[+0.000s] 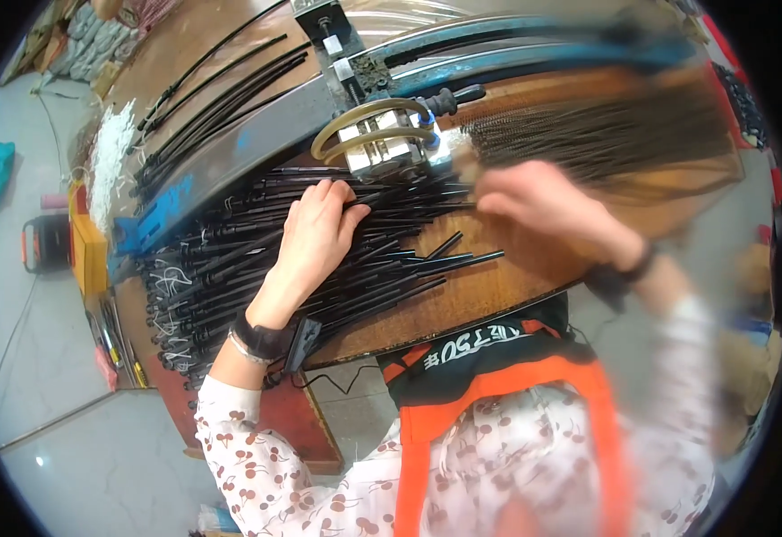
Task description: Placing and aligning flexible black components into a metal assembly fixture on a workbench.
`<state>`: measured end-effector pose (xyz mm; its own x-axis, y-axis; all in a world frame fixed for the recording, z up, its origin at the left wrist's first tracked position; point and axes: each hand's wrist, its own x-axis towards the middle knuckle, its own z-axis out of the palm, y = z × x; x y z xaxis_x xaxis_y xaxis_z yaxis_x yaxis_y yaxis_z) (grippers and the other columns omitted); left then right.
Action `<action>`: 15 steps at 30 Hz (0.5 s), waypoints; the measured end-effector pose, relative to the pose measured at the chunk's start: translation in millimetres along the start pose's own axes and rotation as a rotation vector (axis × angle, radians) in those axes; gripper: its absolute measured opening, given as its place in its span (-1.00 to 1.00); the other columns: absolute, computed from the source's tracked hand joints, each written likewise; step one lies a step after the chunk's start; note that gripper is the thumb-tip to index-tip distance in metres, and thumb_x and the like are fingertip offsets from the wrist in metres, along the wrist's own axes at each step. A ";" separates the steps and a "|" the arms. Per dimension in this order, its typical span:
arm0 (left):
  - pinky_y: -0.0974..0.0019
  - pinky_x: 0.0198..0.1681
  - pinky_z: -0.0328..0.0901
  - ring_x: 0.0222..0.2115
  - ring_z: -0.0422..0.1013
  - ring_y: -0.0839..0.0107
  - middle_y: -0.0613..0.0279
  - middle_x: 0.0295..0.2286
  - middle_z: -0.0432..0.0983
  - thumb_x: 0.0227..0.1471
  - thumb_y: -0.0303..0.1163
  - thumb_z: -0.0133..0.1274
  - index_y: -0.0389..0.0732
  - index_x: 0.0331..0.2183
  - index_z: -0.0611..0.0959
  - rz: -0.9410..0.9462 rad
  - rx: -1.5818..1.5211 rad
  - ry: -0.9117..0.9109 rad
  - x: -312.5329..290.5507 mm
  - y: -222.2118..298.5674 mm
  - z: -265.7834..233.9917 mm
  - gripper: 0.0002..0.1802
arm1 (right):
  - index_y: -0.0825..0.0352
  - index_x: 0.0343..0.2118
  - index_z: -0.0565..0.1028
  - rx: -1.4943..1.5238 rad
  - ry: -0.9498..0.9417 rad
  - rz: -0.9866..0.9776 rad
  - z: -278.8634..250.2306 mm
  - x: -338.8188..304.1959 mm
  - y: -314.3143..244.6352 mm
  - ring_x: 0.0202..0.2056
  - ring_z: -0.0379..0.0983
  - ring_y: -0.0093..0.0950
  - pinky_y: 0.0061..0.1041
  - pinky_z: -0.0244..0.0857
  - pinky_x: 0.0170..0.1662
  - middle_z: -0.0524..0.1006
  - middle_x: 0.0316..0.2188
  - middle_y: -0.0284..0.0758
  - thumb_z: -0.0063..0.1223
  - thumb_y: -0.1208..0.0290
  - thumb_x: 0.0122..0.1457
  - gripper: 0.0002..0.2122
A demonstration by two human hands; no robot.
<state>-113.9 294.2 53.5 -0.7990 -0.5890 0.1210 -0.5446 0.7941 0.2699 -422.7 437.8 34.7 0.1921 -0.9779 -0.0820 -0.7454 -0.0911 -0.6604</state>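
Note:
My left hand [312,234] lies over a heap of thin black rods [382,291], just left of a metal clamp block [382,148]. Its fingers are curled, with the thumb drawn in around a black rod near the block. My right hand [543,201] is to the right of the block, near the rods' right-hand ends, and motion smears its fingers. Whether anything is in that hand cannot be made out. Beyond it spreads a bundle of long, thin, dark coiled lengths [606,134], resembling springs.
Yellowish hoses [355,116] loop over the block, which hangs from a blue and grey metal frame [256,134]. More black rods [230,98] lie behind the frame. White ties [111,161] are piled at the left, near a yellow box [89,255]. The wooden table [476,286] ends close to my body.

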 end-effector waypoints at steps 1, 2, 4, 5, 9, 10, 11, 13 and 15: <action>0.08 -0.27 0.35 -0.35 0.45 0.13 0.17 -0.44 0.46 0.11 -0.28 0.22 -0.19 -0.26 0.62 0.027 -0.048 0.040 -1.2 2.7 -4.6 -0.78 | 0.29 -0.23 0.51 -0.008 0.021 0.018 -1.4 2.1 -3.1 -0.34 0.55 -0.06 -0.14 0.41 -0.26 0.59 -0.41 -0.08 0.04 0.21 0.32 -0.77; 0.08 -0.30 0.37 -0.37 0.45 0.12 0.16 -0.45 0.45 0.12 -0.30 0.21 -0.19 -0.26 0.61 0.044 -0.098 0.061 -2.2 7.4 -8.0 -0.80 | 0.30 -0.25 0.52 0.052 0.089 0.020 -2.1 3.9 -5.3 -0.34 0.55 -0.06 -0.14 0.41 -0.27 0.59 -0.41 -0.08 0.05 0.22 0.32 -0.78; 0.12 -0.43 0.39 -0.45 0.45 0.17 0.18 -0.51 0.41 0.12 -0.31 0.21 -0.14 -0.26 0.63 0.114 -0.012 0.046 -6.3 19.9 -14.7 -0.83 | 0.32 -0.29 0.53 0.193 0.216 0.010 -0.6 2.6 -8.8 -0.35 0.56 -0.06 -0.15 0.41 -0.28 0.59 -0.41 -0.08 0.07 0.25 0.31 -0.79; 0.13 -0.45 0.39 -0.46 0.45 0.18 0.19 -0.52 0.40 0.11 -0.31 0.21 -0.13 -0.26 0.63 0.122 -0.022 0.026 -8.8 27.9 -17.2 -0.84 | 0.32 -0.30 0.53 0.204 0.231 0.002 0.5 0.3 -9.6 -0.34 0.55 -0.07 -0.16 0.40 -0.28 0.59 -0.41 -0.09 0.08 0.27 0.30 -0.80; 0.18 -0.54 0.36 -0.51 0.45 0.26 0.25 -0.57 0.37 0.10 -0.31 0.23 -0.10 -0.26 0.64 0.167 0.019 0.054 -13.1 59.0 -20.8 -0.84 | 0.33 -0.34 0.53 0.146 0.292 -0.165 9.7 -13.0 -4.6 -0.31 0.51 -0.11 -0.19 0.39 -0.26 0.56 -0.41 -0.15 0.15 0.32 0.25 -0.83; 0.19 -0.55 0.36 -0.52 0.45 0.27 0.25 -0.57 0.37 0.10 -0.32 0.23 -0.09 -0.25 0.64 0.169 0.036 0.052 -13.1 65.2 -21.3 -0.84 | 0.33 -0.34 0.52 0.108 0.315 -0.230 10.9 -15.9 -3.3 -0.31 0.49 -0.13 -0.20 0.38 -0.25 0.55 -0.40 -0.16 0.16 0.33 0.23 -0.84; 0.19 -0.56 0.35 -0.53 0.44 0.27 0.25 -0.58 0.36 0.10 -0.32 0.23 -0.10 -0.24 0.64 0.166 0.034 0.047 -12.6 70.1 -22.5 -0.83 | 0.33 -0.32 0.53 0.069 0.331 -0.213 12.1 -18.6 -2.8 -0.28 0.46 -0.17 -0.22 0.38 -0.22 0.52 -0.41 -0.20 0.18 0.34 0.21 -0.84; 0.19 -0.57 0.34 -0.54 0.43 0.28 0.25 -0.58 0.36 0.09 -0.33 0.24 -0.11 -0.23 0.65 0.151 0.028 0.040 -13.1 77.7 -23.6 -0.82 | 0.33 -0.33 0.53 0.023 0.414 -0.204 14.1 -23.1 -3.8 -0.31 0.47 -0.17 -0.23 0.38 -0.25 0.52 -0.41 -0.19 0.19 0.34 0.20 -0.85; 0.19 -0.57 0.33 -0.55 0.43 0.27 0.25 -0.59 0.35 0.09 -0.34 0.24 -0.12 -0.21 0.65 0.136 0.020 0.025 -14.6 82.0 -24.2 -0.81 | 0.34 -0.32 0.54 0.054 0.471 -0.184 16.1 -26.6 -6.6 -0.35 0.48 -0.19 -0.26 0.37 -0.28 0.52 -0.43 -0.20 0.20 0.35 0.20 -0.85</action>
<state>-140.6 364.2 97.0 -0.8593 -0.4793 0.1786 -0.4370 0.8694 0.2306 -412.6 467.4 29.3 -0.0004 -0.9264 0.3766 -0.6894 -0.2726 -0.6711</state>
